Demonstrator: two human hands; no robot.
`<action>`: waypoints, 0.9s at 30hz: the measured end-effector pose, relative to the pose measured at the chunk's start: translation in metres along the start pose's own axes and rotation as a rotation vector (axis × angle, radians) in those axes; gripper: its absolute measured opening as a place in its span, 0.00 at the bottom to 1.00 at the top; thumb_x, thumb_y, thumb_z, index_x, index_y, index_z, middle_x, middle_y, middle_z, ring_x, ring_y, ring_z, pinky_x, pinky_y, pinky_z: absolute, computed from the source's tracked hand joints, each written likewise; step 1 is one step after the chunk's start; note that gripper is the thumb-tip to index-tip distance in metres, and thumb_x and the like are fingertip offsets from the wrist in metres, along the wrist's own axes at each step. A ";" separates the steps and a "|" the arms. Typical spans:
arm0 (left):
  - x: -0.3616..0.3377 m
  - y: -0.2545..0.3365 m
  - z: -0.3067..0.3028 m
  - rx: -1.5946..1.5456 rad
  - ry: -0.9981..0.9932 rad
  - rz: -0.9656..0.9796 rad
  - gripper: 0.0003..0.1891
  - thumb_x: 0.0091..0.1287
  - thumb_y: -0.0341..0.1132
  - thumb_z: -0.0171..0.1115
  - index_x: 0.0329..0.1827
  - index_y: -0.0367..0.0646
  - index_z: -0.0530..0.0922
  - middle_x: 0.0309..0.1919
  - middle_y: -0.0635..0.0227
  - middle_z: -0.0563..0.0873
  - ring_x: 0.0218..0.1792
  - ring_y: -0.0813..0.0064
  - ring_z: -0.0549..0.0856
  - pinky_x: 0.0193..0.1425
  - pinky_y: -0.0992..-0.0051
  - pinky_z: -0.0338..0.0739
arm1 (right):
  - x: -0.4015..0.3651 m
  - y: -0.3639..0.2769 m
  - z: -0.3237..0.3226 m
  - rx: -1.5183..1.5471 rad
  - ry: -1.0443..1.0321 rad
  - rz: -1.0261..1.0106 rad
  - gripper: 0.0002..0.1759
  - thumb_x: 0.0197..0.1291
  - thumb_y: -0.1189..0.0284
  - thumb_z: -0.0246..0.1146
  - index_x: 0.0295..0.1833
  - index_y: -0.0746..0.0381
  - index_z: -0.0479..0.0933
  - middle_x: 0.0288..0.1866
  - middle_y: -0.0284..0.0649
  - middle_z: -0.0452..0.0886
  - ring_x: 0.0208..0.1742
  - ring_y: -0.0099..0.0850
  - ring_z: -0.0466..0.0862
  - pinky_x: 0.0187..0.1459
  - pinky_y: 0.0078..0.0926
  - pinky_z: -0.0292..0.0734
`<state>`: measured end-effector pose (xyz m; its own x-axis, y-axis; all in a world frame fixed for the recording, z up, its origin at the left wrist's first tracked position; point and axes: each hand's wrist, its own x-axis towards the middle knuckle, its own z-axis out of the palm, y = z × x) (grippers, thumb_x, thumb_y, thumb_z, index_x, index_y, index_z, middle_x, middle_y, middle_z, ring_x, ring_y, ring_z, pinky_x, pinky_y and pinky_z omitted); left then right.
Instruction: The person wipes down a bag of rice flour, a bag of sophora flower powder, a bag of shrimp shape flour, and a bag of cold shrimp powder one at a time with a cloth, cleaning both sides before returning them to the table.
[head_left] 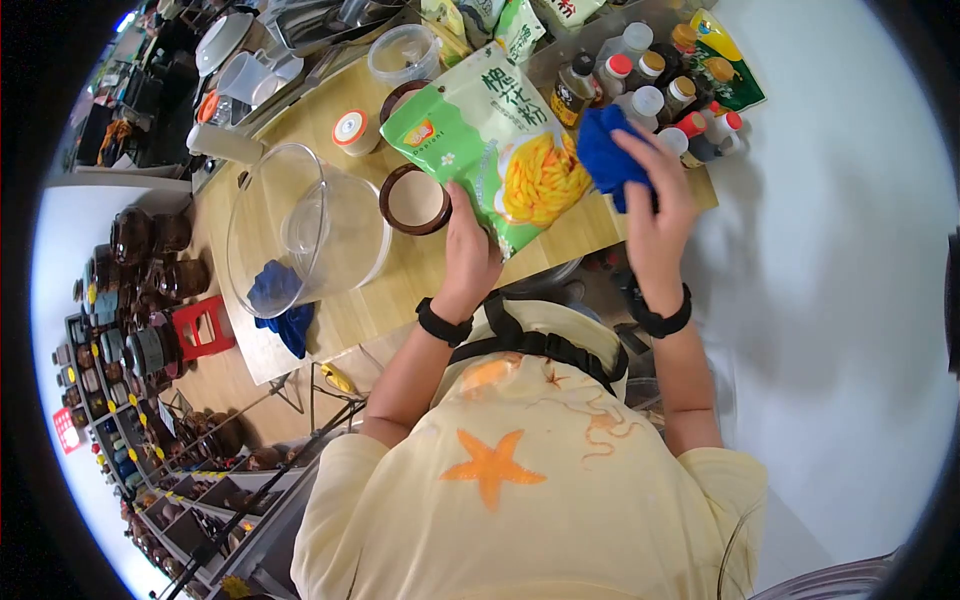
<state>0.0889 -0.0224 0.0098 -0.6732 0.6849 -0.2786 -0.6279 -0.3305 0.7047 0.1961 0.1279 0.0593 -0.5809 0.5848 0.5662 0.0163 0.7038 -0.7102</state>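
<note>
Pale yellow shirt (530, 510) fills the foreground, printed with an orange starfish. Above it, the left hand (470, 245) grips a green and white bag (490, 150) at its lower edge, thumb flat on the front, the fingers behind hidden. The bag is tilted over the table (400, 270), front toward the camera. Its face carries large dark Chinese characters, the lower two reading 花粉, and an orange logo with green lettering too small to read surely; a heap of yellow strips is pictured below. The right hand (665, 200) is partly closed, fingers pinching a bunched blue cloth (610, 155) beside the bag's right edge; contact between the two cannot be told. Behind the cloth stand capped bottles (645, 103), labels illegible. Left of the bag are a brown-rimmed bowl (415, 200), a large clear bowl (350, 240) and a white tub (353, 132) with a round orange-and-white label.
</note>
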 end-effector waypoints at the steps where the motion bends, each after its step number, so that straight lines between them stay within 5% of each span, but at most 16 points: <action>1: 0.001 0.000 0.005 -0.071 0.002 0.011 0.32 0.68 0.63 0.32 0.66 0.51 0.59 0.58 0.65 0.74 0.50 0.65 0.79 0.44 0.60 0.79 | -0.003 -0.010 0.003 -0.118 -0.077 -0.105 0.22 0.45 0.79 0.56 0.50 0.58 0.78 0.56 0.43 0.75 0.53 0.41 0.74 0.59 0.37 0.65; 4: -0.003 0.010 0.014 -0.126 -0.080 -0.030 0.34 0.68 0.63 0.33 0.68 0.50 0.57 0.64 0.64 0.68 0.58 0.62 0.75 0.57 0.55 0.72 | -0.020 -0.022 0.023 -0.256 -0.176 -0.272 0.23 0.44 0.77 0.60 0.51 0.55 0.77 0.61 0.38 0.71 0.57 0.44 0.68 0.60 0.40 0.62; 7: -0.004 0.013 0.021 -0.130 -0.028 -0.036 0.36 0.66 0.66 0.33 0.68 0.47 0.59 0.63 0.62 0.69 0.58 0.62 0.75 0.58 0.57 0.72 | -0.039 -0.027 0.037 -0.138 -0.206 -0.300 0.22 0.44 0.76 0.62 0.50 0.55 0.77 0.61 0.36 0.71 0.57 0.45 0.67 0.60 0.41 0.62; 11: 0.001 0.013 0.000 -0.382 -0.332 -0.242 0.44 0.60 0.72 0.34 0.68 0.45 0.59 0.60 0.57 0.71 0.58 0.54 0.74 0.59 0.56 0.73 | -0.059 -0.028 0.045 -0.028 -0.279 -0.489 0.21 0.44 0.73 0.65 0.49 0.55 0.78 0.60 0.33 0.72 0.55 0.43 0.68 0.58 0.39 0.66; 12: -0.004 0.023 0.018 -0.307 -0.170 -0.231 0.47 0.59 0.74 0.29 0.67 0.43 0.60 0.55 0.56 0.76 0.51 0.59 0.79 0.56 0.63 0.76 | -0.058 -0.027 0.044 -0.028 -0.303 -0.519 0.21 0.44 0.73 0.65 0.49 0.55 0.78 0.60 0.32 0.72 0.55 0.42 0.69 0.57 0.37 0.67; 14: -0.006 0.023 0.016 -0.347 -0.240 -0.194 0.41 0.64 0.69 0.34 0.66 0.43 0.61 0.55 0.58 0.76 0.52 0.62 0.79 0.56 0.63 0.76 | -0.053 -0.025 0.038 -0.026 -0.348 -0.577 0.20 0.44 0.74 0.64 0.48 0.55 0.79 0.60 0.31 0.72 0.54 0.40 0.70 0.56 0.35 0.69; 18: -0.002 0.015 0.008 -0.161 -0.059 -0.174 0.30 0.69 0.57 0.44 0.64 0.44 0.62 0.58 0.60 0.74 0.54 0.66 0.78 0.59 0.61 0.74 | -0.037 -0.017 0.023 -0.220 -0.215 -0.609 0.19 0.44 0.76 0.63 0.47 0.57 0.80 0.59 0.34 0.74 0.52 0.36 0.72 0.55 0.32 0.70; 22: -0.007 0.027 0.025 -0.258 -0.105 -0.149 0.27 0.69 0.50 0.49 0.65 0.44 0.62 0.60 0.60 0.72 0.60 0.64 0.73 0.66 0.57 0.66 | -0.014 -0.005 0.017 -0.296 0.129 -0.404 0.20 0.38 0.81 0.64 0.42 0.54 0.81 0.52 0.39 0.76 0.49 0.37 0.74 0.53 0.31 0.69; 27: -0.007 0.028 0.028 -0.329 -0.149 -0.143 0.29 0.69 0.50 0.47 0.67 0.43 0.59 0.64 0.58 0.68 0.63 0.61 0.70 0.69 0.57 0.62 | -0.011 -0.023 0.023 -0.119 0.248 -0.153 0.19 0.35 0.84 0.64 0.37 0.54 0.81 0.44 0.38 0.75 0.45 0.38 0.76 0.43 0.33 0.72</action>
<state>0.0867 -0.0179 0.0498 -0.5213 0.8177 -0.2442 -0.8191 -0.3991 0.4121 0.1834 0.0957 0.0599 -0.3679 0.5384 0.7581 0.0476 0.8251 -0.5629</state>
